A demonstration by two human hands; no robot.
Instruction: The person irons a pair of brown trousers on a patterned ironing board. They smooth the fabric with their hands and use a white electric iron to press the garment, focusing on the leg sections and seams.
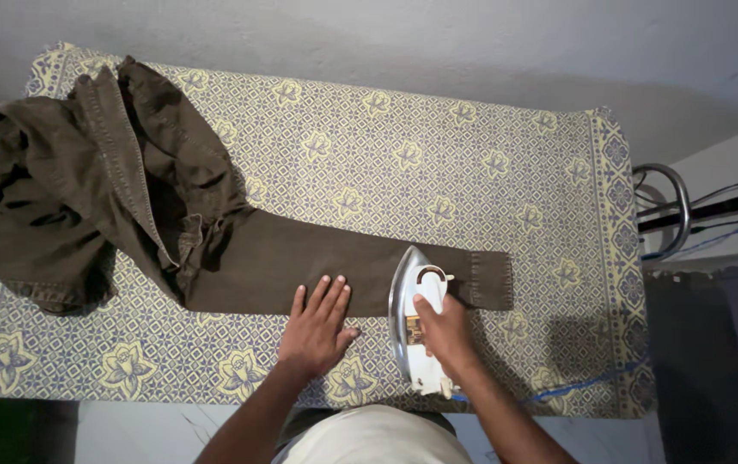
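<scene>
Brown twill trousers [128, 198] lie on the worktop's woven yellow-and-blue floral cloth [438, 146], bunched in folds at the left, with one leg stretched flat to the right. The left hand [317, 331] lies open, fingers spread, flat on that leg. Just right of it, the right hand [445, 331] has its grip closed around the handle of a white iron [416, 322] with a shiny pointed soleplate, tilted on the leg near the hem.

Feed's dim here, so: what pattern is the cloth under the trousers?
Head view: the cloth has yellow flower motifs on a blue-and-cream lattice, with a patterned border.

Patterned blue-and-yellow cloth [472, 146] covers a table; grey wall [438, 43] behind, dimly lit.
</scene>
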